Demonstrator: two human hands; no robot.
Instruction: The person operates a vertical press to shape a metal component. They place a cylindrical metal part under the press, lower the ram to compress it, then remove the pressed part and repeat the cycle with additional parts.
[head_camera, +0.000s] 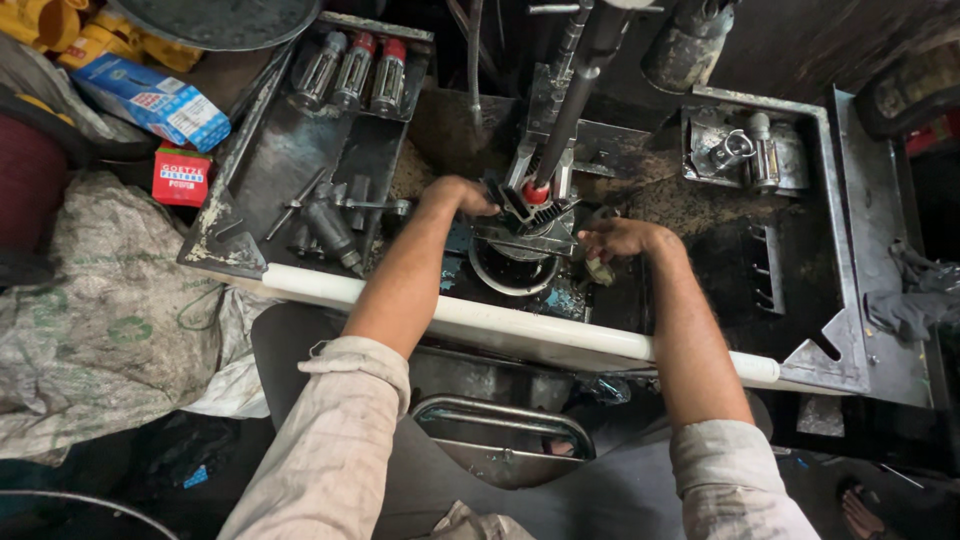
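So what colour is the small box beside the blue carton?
Red, with white panels; the small box shows in the head view.

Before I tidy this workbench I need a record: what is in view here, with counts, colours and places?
finned metal part: one, dark grey, bench centre under the vertical shaft
vertical shaft: one, black, above it
cylindrical tools: three, silver with red tops, back left tray
cardboard box: one, blue and white, far left
small box: one, red, left
white pipe: one, along the bench front
sack: one, grey-white, left
left hand: on the finned part
right hand: beside it
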